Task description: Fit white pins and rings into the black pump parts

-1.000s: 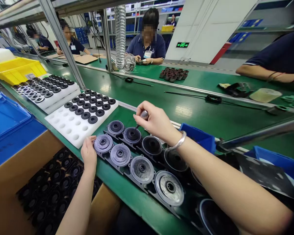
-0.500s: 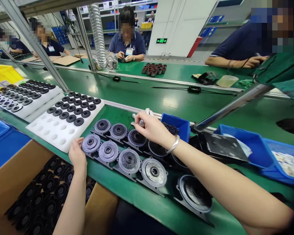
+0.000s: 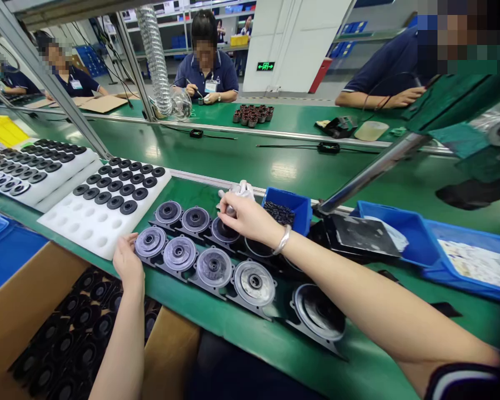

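Note:
Two rows of round metal-faced parts on black bases lie along the green bench. My left hand, its fingers slightly curled and apart, is at the left end of the front row, beside the nearest round part. Above the back row, my right hand has its fingers closed, with a white crumpled cloth showing at the fingers. Part of the cloth is hidden by the hand. Below that hand sits a darker round part, partly covered by it.
A white foam tray with black discs stands left. A blue bin of small black pieces is behind my right wrist. A cardboard box of black parts is at lower left. A slanted metal post rises at right. People sit across.
The camera view has shifted a little, moving most things slightly left. More of the white cloth shows by my right hand, which stays over the back row. My left hand remains beside the front row.

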Demonstrator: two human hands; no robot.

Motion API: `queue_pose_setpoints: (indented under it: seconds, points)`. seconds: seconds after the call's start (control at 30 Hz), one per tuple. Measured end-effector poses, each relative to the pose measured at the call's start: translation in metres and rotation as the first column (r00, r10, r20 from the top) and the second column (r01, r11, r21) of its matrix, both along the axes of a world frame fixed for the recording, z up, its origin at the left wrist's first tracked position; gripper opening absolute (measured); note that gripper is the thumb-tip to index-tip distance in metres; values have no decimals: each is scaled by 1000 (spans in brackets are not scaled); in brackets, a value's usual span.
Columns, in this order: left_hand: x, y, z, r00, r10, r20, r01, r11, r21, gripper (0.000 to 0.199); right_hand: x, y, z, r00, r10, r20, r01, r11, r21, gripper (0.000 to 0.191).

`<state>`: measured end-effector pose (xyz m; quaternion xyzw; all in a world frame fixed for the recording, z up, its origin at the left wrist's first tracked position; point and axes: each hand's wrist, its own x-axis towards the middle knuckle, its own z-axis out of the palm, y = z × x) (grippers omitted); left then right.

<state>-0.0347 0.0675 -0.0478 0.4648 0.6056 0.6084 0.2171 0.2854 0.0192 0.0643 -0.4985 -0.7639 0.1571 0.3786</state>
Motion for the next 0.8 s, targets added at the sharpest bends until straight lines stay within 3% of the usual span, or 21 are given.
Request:
queue_pose_setpoints:
  seconds: [0.13, 0.23, 0.33, 0.5, 0.67, 0.8]
  points:
    - [2, -1, 3, 1000, -11, 3, 11, 1000, -6, 60, 16, -18, 42, 984, -117, -134, 131, 987, 94, 14]
    - [3, -2, 4, 1000, 13, 9, -12, 1000, -14, 61, 34, -37, 53, 977, -203, -58, 206, 977, 55, 14]
    - [3, -2, 4, 1000, 3, 15, -3, 1000, 5, 60, 47, -53, 37, 969, -247, 8, 247, 969, -5, 13]
    - [4, -3, 6, 999, -17, 44, 17, 1000, 8, 57, 53, -64, 4, 955, -294, -28, 292, 954, -61, 13]
    - [7, -3, 11, 1000, 17, 19, -16, 1000, -27, 55, 52, -67, 8, 968, -249, 13, 250, 966, -67, 15]
    - [7, -2, 11, 1000, 20, 5, -20, 999, -38, 57, 50, -67, 2, 986, -125, 112, 136, 986, -95, 16]
